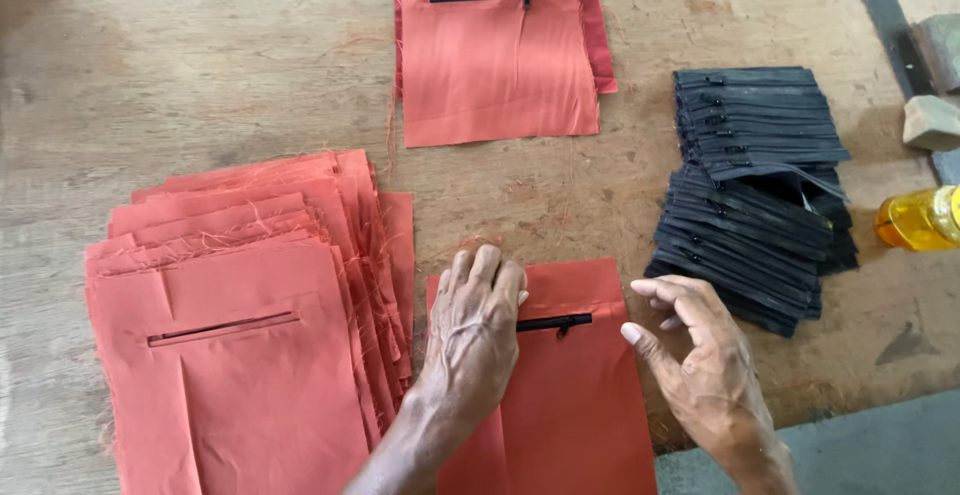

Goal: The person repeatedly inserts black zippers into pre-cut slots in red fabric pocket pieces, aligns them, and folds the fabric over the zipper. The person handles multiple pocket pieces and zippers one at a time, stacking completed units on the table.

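Left hand (pixel 472 317) presses flat on the soft orange cloth (pixel 570 395) by its zipper (pixel 556 323); right hand (pixel 700 355) hovers open, so it's floppy stuff, probably best grabbed at the edges.

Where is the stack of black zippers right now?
In the head view, the stack of black zippers lies on the wooden table at the right, beyond the right hand and just left of a yellow bottle.

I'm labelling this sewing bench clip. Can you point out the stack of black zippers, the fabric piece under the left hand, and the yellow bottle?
stack of black zippers (pixel 752 195): head view, middle of the pile.
fabric piece (pixel 580 405): head view, bare orange cloth below its zipper.
yellow bottle (pixel 915 220): head view, its body at the right edge.
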